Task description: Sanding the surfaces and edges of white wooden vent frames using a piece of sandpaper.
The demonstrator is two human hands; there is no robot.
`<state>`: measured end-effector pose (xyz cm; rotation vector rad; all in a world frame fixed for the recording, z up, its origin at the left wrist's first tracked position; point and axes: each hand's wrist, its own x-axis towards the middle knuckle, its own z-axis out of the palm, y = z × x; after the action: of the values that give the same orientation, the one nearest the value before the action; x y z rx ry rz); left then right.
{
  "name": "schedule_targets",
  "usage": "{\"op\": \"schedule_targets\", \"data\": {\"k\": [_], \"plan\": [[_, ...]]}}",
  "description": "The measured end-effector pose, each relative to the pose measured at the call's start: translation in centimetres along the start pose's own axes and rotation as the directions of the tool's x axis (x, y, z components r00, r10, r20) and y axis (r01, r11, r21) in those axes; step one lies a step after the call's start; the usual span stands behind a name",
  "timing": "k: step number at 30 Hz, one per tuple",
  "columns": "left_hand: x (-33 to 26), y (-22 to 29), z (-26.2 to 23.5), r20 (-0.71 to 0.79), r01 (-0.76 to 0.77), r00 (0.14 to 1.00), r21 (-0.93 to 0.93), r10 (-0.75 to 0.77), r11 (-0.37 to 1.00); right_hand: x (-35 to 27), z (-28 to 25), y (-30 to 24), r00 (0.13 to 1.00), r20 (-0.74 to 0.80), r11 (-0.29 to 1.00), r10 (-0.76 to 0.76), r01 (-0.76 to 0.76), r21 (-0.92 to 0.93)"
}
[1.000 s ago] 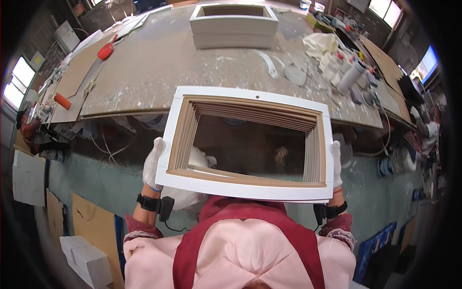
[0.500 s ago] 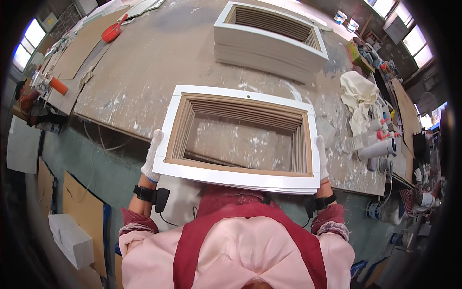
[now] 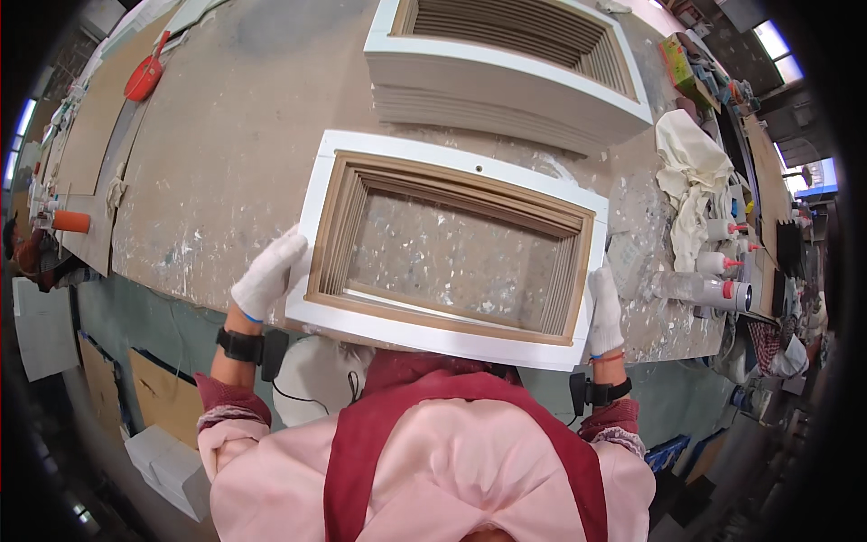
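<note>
Near the table's front edge is a stack of white rectangular frames (image 3: 452,336), with brown inner edges and an open middle through which the tabletop shows. It sits slightly askew, its right end nearer me. My left hand (image 3: 269,273), in a white knit glove, is against the stack's left side with its fingers together. My right hand (image 3: 605,312), gloved the same way, lies along the right side, fingers pointing away from me. The stack is between both hands; their palms and thumbs are partly hidden. Behind it stands a taller stack of similar frames (image 3: 506,90).
The paint-spattered worktable (image 3: 217,181) spreads around the stacks. At right lie a cream cloth (image 3: 691,172), bottles with red caps (image 3: 718,262) and a white cylinder (image 3: 736,296). A red scoop-like pan (image 3: 144,79) is at far left. Another person (image 3: 32,253) is at the left rim.
The near stack has turned slightly clockwise, its right end coming toward me. My left hand shows more of its back beside the left edge. The whole view has shifted with my head.
</note>
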<state>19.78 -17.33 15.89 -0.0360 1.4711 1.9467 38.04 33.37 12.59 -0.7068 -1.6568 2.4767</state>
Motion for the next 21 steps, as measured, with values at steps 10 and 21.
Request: {"op": "schedule_targets", "data": {"k": [10, 21], "plan": [[-0.3, 0.4, 1.6, -0.235, 0.293, 0.943, 0.252, -0.235, 0.922, -4.6, -1.3, -1.1, 0.980, -0.200, 0.954, -0.020, 0.078, 0.288], [-1.5, 1.0, 4.6, -0.178, 0.218, 0.970, 0.346, -0.164, 0.913, -8.7, 3.0, -12.4, 0.903, 0.139, 0.896, -0.407, 0.365, 0.253]]}}
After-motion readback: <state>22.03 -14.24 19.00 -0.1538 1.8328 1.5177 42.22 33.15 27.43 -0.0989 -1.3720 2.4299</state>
